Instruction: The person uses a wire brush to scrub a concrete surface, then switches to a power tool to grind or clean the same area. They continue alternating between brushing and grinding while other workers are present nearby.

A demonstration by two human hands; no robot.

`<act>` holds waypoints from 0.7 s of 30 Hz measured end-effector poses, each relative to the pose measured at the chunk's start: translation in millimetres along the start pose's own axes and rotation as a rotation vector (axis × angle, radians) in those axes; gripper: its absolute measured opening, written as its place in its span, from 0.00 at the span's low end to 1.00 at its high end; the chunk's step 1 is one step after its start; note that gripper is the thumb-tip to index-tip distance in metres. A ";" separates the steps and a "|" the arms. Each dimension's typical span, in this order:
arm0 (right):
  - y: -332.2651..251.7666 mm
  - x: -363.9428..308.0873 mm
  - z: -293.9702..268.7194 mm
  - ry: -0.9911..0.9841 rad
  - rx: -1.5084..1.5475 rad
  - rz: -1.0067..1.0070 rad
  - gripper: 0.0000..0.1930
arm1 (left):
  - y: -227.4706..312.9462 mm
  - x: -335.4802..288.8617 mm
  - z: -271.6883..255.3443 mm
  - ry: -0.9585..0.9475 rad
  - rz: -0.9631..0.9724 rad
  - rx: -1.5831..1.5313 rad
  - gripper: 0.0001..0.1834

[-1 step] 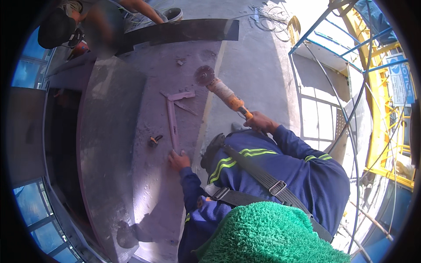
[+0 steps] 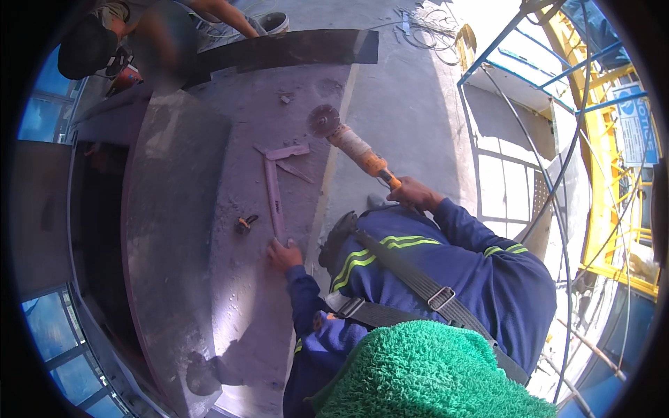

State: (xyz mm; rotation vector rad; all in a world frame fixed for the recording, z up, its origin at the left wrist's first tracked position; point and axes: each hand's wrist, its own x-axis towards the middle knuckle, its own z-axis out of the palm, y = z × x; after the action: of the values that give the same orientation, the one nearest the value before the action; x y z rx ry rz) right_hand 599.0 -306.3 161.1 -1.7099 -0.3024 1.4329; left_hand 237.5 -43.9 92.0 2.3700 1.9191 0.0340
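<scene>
My right hand (image 2: 416, 194) is closed round the rear handle of an angle grinder (image 2: 362, 155). The grinder has an orange body with a dusty front, and its round cutting disc (image 2: 324, 120) points away to the upper left, over the slab. Farther left, my left hand (image 2: 284, 256) has its fingers on the near end of a dusty L-shaped bar (image 2: 274, 191), which resembles a carpenter's square. It lies flat on the dusty slab (image 2: 244, 279). Beside its far arm rests a thin pointed sliver (image 2: 295, 171). A small orange-and-black object (image 2: 244, 224) lies left of the bar.
A long dark panel (image 2: 293, 50) crosses the far side. Beyond it are a co-worker's arm (image 2: 226, 15), a bucket (image 2: 276, 24) and coiled wire (image 2: 432, 31). Blue and yellow metal framing (image 2: 592, 230) with hanging cables stands right. A raised grey slab (image 2: 174, 237) runs along the left.
</scene>
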 end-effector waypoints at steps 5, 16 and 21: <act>-3.3 2.3 0.1 0.007 -0.012 0.005 0.09 | 13.6 4.7 4.1 0.065 -0.041 0.002 0.32; -2.7 9.1 9.9 -0.004 -0.040 0.046 0.14 | 3.0 11.7 14.2 0.036 0.048 -0.007 0.32; 4.4 23.8 10.0 -0.002 -0.088 0.040 0.11 | 1.8 12.2 15.6 0.024 0.054 -0.054 0.33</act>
State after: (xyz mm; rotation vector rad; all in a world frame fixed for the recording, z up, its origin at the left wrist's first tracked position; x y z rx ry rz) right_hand 596.0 -288.7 142.0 -1.7942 -0.3388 1.4692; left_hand 242.9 -33.3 76.1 2.3973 1.8393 0.1171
